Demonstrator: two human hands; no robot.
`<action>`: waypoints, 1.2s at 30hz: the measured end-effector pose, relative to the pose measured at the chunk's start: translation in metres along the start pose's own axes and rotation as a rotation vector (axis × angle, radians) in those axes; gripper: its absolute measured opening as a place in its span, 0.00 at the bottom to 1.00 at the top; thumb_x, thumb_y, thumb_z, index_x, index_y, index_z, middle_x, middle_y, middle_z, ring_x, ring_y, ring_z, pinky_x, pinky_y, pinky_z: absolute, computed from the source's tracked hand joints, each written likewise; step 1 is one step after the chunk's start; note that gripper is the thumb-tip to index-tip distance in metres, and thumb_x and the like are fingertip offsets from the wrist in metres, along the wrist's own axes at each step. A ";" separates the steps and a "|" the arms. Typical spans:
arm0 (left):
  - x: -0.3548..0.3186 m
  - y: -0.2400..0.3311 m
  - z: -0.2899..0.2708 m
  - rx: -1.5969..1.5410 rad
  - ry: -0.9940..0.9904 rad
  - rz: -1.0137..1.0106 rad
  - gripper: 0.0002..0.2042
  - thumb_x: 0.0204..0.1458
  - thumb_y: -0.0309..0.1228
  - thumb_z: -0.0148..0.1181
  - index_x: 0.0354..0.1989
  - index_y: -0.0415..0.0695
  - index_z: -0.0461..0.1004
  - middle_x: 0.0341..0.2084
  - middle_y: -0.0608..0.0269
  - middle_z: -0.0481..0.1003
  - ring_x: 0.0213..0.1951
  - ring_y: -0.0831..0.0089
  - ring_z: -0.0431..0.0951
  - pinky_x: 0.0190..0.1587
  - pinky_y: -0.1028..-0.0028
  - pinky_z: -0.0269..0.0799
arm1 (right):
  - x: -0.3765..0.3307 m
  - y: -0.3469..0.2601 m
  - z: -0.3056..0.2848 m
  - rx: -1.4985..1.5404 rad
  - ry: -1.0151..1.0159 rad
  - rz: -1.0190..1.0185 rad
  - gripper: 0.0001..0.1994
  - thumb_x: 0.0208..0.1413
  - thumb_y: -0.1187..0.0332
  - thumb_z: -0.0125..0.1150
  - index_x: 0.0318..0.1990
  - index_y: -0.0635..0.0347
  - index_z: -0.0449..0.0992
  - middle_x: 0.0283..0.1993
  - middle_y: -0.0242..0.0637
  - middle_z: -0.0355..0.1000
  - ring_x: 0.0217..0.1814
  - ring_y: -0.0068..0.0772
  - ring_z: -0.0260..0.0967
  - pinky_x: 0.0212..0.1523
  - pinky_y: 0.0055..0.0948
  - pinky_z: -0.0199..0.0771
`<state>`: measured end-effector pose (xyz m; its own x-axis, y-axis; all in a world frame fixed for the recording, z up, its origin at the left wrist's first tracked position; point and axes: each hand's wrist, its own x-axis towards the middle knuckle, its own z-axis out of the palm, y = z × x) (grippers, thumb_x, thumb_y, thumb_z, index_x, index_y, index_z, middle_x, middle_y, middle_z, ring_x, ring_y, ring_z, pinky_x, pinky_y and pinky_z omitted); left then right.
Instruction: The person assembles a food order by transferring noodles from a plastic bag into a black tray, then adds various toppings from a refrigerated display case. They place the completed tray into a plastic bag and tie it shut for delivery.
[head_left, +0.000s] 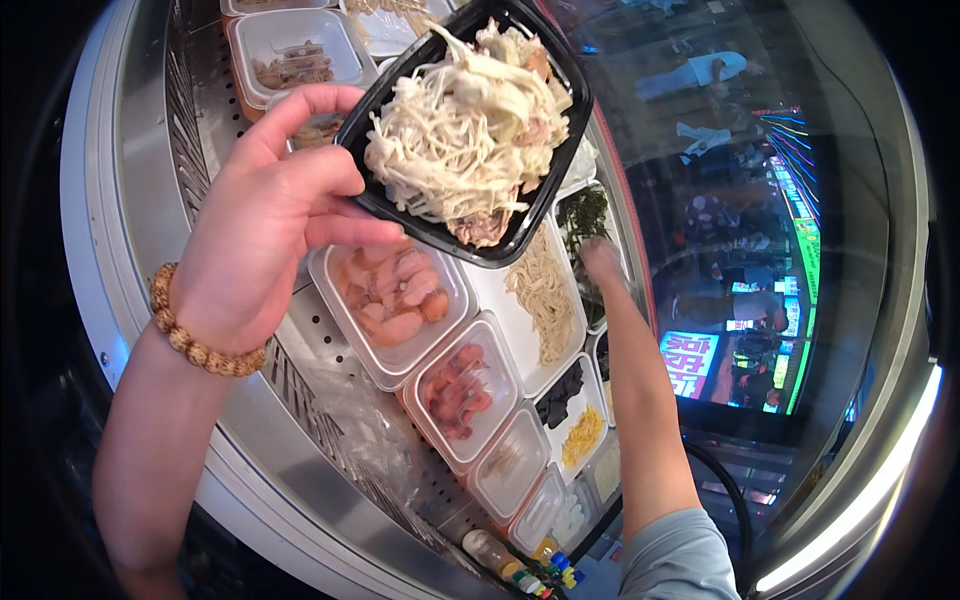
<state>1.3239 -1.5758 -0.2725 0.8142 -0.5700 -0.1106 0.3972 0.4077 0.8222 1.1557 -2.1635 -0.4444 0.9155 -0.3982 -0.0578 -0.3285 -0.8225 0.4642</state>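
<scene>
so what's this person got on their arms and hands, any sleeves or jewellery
The left hand is bare, with no glove or ring in view, and the left forearm has no sleeve. A bracelet of round tan wooden beads sits on the left wrist. The right arm has a light grey short sleeve near the upper arm and is bare below it. The right hand is blurred, with nothing visibly worn on it.

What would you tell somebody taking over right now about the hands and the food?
Left hand: holds the black tray by its rim, tilted, above the counter tubs.
Right hand: stretched out over the greens, blurred; grip unclear.
In the tray: a heap of pale noodles with some meat.
Below: clear tubs of shrimp, more noodles, and yellow bits.
Done: tray is loaded with noodles.
Left: greens not yet in the tray.
</scene>
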 end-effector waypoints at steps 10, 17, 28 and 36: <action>0.000 0.008 -0.008 0.003 0.061 -0.012 0.22 0.50 0.18 0.47 0.56 0.39 0.61 0.39 0.57 0.76 0.34 0.74 0.80 0.35 0.74 0.82 | 0.006 -0.029 -0.058 0.639 0.148 0.396 0.12 0.48 0.62 0.65 0.29 0.63 0.79 0.26 0.42 0.76 0.24 0.34 0.73 0.28 0.36 0.69; 0.001 0.009 -0.009 0.012 0.061 -0.022 0.22 0.50 0.18 0.47 0.56 0.39 0.62 0.40 0.57 0.76 0.34 0.74 0.80 0.35 0.75 0.82 | 0.027 -0.056 -0.038 1.350 -0.097 0.784 0.11 0.49 0.66 0.64 0.23 0.64 0.74 0.17 0.32 0.66 0.14 0.27 0.58 0.17 0.32 0.55; -0.003 0.016 -0.002 -0.015 0.074 -0.029 0.24 0.51 0.18 0.46 0.59 0.39 0.59 0.40 0.57 0.77 0.35 0.73 0.80 0.35 0.75 0.82 | -0.073 0.002 -0.079 0.416 0.189 0.337 0.14 0.42 0.60 0.68 0.32 0.61 0.81 0.35 0.47 0.77 0.39 0.47 0.75 0.42 0.38 0.73; 0.000 0.012 -0.005 0.020 0.053 -0.033 0.24 0.50 0.18 0.46 0.59 0.39 0.60 0.40 0.59 0.76 0.35 0.75 0.80 0.34 0.76 0.82 | -0.006 -0.035 -0.044 0.369 -0.191 0.399 0.15 0.47 0.59 0.61 0.38 0.60 0.81 0.41 0.48 0.77 0.44 0.51 0.75 0.47 0.44 0.73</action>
<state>1.3312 -1.5676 -0.2652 0.8219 -0.5446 -0.1669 0.4163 0.3744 0.8286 1.1719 -2.1151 -0.4215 0.6571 -0.7449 -0.1156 -0.7307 -0.6671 0.1452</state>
